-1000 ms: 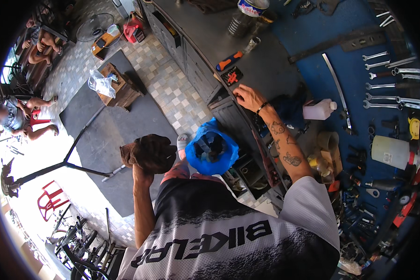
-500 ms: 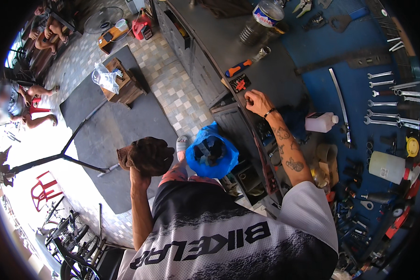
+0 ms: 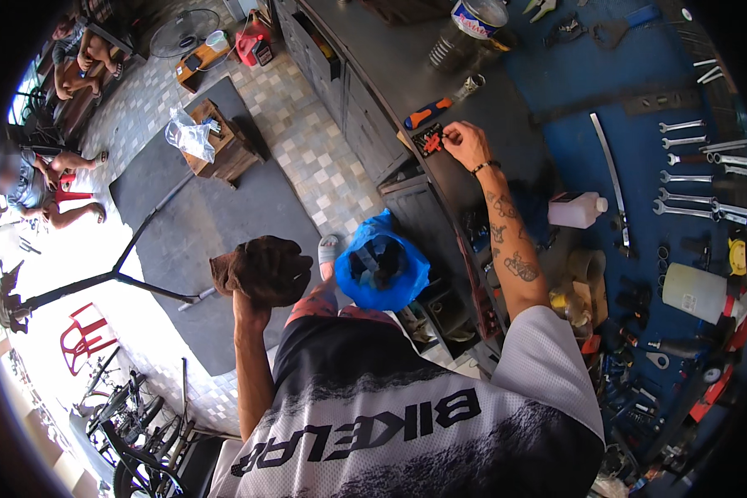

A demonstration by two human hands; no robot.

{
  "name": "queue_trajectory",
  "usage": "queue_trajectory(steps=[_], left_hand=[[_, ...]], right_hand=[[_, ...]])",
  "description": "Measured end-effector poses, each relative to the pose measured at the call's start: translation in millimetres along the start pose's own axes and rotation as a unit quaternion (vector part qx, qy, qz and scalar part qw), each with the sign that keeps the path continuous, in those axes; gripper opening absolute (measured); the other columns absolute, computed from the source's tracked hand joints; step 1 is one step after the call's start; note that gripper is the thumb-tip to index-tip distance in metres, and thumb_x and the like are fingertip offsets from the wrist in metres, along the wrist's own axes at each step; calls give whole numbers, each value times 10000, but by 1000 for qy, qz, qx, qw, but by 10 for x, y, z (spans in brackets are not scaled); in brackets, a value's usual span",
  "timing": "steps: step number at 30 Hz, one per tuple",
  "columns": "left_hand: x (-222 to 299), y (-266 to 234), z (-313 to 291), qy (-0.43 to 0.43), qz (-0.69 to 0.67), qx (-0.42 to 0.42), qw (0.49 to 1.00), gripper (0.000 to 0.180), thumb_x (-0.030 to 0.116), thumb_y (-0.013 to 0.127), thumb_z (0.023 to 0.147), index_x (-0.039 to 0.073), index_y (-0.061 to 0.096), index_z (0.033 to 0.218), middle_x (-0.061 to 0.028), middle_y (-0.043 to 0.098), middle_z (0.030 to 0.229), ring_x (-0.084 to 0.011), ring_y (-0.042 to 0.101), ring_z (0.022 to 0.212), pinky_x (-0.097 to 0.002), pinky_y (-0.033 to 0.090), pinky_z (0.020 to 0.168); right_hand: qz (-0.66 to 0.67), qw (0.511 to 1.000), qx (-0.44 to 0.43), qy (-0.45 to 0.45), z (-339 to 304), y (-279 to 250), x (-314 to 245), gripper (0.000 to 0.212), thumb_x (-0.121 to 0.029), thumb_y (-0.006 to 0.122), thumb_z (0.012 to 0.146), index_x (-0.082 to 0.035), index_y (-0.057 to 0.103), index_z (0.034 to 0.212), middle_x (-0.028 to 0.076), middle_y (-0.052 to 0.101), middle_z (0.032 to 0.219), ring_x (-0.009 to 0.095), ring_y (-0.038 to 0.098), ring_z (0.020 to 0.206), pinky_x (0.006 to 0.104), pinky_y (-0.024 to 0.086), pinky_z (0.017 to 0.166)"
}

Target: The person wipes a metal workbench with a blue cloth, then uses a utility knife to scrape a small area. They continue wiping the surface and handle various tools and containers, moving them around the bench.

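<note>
A dark brown rag (image 3: 267,270) is bunched over my left hand (image 3: 252,304), whose fingers it mostly hides; the hand is closed on it above the floor mat. My right hand (image 3: 468,146) is at the dark workbench, its fingertips pinched together at the right side of a small black and red bit holder (image 3: 431,141). What is between those fingertips is too small to tell. Just beyond lies an orange and blue screwdriver handle (image 3: 428,113), and past it a metal socket (image 3: 471,84).
A blue bag-lined bin (image 3: 382,270) stands by my feet. On the bench are a clear plastic jar (image 3: 471,33), a bottle of pinkish liquid (image 3: 577,209) and several wrenches (image 3: 685,178). A wooden box (image 3: 228,153) and a stand (image 3: 116,272) are on the floor mat. Two people sit at the far left.
My right hand has shifted up and slightly right on the bench, from below the bit holder to its right side. My left hand keeps the rag in nearly the same place.
</note>
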State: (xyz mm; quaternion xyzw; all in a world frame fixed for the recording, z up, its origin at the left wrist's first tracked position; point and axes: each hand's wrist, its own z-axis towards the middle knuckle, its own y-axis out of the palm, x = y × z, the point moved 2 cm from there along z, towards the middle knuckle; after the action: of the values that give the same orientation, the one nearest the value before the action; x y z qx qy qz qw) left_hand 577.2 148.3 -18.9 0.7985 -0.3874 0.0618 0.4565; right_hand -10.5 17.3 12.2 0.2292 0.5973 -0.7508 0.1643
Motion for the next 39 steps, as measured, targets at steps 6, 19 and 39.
queue_trajectory(steps=[6, 19, 39], left_hand=[[1, -50, -34, -1, 20, 16, 1000, 542, 444, 536, 1107, 91, 517, 1518, -70, 580, 1516, -266, 533, 1416, -455, 415, 1224], [-98, 114, 33, -15, 42, -43, 998, 563, 465, 518, 1107, 87, 509, 1524, -93, 565, 1536, -282, 552, 1399, -466, 434, 1211], [-731, 934, -372, -108, 198, -250, 942, 789, 552, 646, 1015, 67, 410, 1591, -127, 495, 1593, -288, 509, 1449, -479, 425, 1220]], right_hand=[[-67, 996, 50, -15, 77, 68, -291, 510, -433, 796, 924, -143, 698, 1331, 161, 619, 1303, 363, 628, 1210, 443, 535, 1015], [-77, 995, -24, 54, -375, 297, -289, 499, -346, 845, 874, -159, 695, 1311, 161, 569, 1454, 379, 566, 1328, 473, 517, 1096], [439, 896, 22, 66, -2346, 79, -2195, 253, -238, 740, 1014, -46, 708, 1174, 90, 759, 1015, 178, 730, 908, 320, 575, 820]])
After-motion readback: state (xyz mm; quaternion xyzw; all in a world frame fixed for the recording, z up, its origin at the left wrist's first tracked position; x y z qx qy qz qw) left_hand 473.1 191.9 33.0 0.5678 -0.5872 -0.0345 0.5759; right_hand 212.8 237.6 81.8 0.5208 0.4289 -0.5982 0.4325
